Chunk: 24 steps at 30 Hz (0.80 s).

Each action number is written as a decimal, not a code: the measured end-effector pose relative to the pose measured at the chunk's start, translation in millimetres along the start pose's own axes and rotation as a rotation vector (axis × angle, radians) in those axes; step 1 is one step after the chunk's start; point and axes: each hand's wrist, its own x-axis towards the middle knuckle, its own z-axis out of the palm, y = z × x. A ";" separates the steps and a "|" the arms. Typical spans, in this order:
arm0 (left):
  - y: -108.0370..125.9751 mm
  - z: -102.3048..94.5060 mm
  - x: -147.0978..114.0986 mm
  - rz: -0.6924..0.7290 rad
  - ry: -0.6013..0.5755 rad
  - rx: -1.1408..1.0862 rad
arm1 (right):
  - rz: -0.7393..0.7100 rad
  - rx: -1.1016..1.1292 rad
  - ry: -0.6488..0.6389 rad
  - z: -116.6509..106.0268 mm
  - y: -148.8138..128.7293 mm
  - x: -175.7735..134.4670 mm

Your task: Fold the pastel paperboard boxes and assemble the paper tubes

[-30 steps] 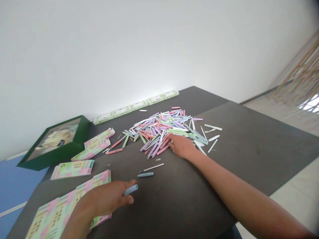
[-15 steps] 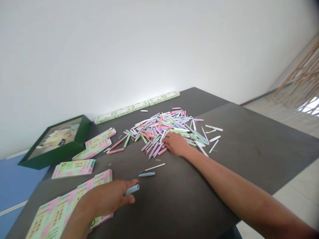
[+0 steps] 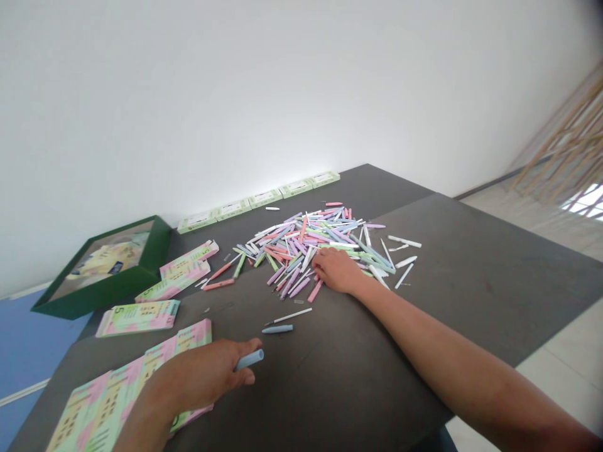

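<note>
My left hand (image 3: 202,371) is closed around a light blue pen barrel (image 3: 249,360), whose hollow end points right. My right hand (image 3: 336,270) rests at the near edge of a heap of pastel pen parts (image 3: 301,242). Its fingers curl down among the pieces, and their tips are hidden, so what they hold cannot be made out. A pink barrel (image 3: 315,290) lies just below its fingers. Between my hands, a white ink refill (image 3: 289,316) and a blue pen cap or barrel piece (image 3: 277,329) lie on the dark table.
Printed pink-and-green cartons (image 3: 108,402) lie under and beside my left forearm, with more cartons (image 3: 139,317) beyond. A green box (image 3: 162,251) holding packets stands at the left. Several pale green boxes (image 3: 266,198) line the wall. Loose white parts (image 3: 405,242) lie right of the heap.
My right hand has shifted slightly at the heap's edge, and the pink barrel by it has turned and slid a little right and nearer. My left hand keeps its blue barrel in place.
</note>
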 end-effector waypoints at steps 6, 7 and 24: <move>-2.5 3.0 2.1 0.004 0.005 -0.013 | 0.029 -0.113 0.087 10.8 -23.8 0.0; -3.4 3.6 2.6 0.008 0.007 -0.017 | 0.043 -0.119 0.100 12.5 -26.2 -0.8; -4.8 3.0 0.4 0.006 0.018 -0.034 | 0.045 0.095 0.048 0.8 22.5 -9.0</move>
